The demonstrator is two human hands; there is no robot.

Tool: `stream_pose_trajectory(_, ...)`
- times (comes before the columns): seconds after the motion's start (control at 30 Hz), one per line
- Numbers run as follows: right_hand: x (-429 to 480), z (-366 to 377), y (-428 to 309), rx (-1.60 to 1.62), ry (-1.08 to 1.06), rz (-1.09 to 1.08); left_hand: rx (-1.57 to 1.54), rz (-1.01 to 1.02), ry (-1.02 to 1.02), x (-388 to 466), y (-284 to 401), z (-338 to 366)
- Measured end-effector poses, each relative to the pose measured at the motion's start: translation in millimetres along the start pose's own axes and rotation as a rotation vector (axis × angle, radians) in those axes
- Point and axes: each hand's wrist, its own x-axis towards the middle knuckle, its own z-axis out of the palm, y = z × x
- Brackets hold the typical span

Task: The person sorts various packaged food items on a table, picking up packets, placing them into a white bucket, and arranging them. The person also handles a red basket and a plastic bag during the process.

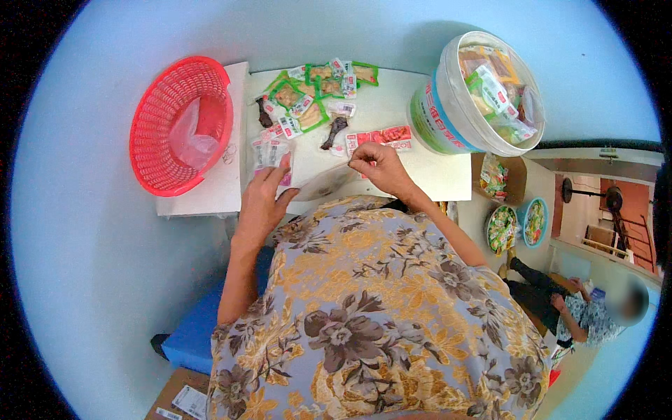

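Note:
My right hand [382, 169] pinches the right end of a clear plastic bag [328, 181] near the table's front edge. The bag's left end reaches the thumb of my left hand [262, 202]; whether they touch is unclear. My left fingers are spread beside clear packets with purple print [270, 153]. Beyond my right hand lies a red printed packet [380, 137]. A vacuum-packed dark drumstick [335, 131] is to its left, with another dark drumstick [264, 113] farther left. Several green-edged snack packets [310, 94] lie in a loose heap at the back of the white table [441, 181].
A red plastic basket [144, 142] holding clear bags [194, 139] stands left. At right, a large white bucket [446, 105] contains packets. Beyond it are a cardboard box [514, 181] and two tubs [546, 226] of packets on the floor. A seated person [588, 320] is at right.

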Motion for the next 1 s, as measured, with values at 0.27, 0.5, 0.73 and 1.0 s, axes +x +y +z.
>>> stream_pose_trajectory(0.27,-5,11,-10,0.027,0.066,0.065,0.108,0.169,-0.152,36,24,46)
stream_pose_trajectory(0.5,-16,5,-15,0.105,0.125,0.099,0.214,0.217,-0.126,34,16,59)
stream_pose_trajectory(0.73,-12,11,-1,0.119,0.110,0.151,0.139,0.253,-0.081,36,9,64)
stream_pose_trajectory(1.0,-16,15,11,0.150,0.148,0.271,0.072,0.255,0.017,26,12,74)
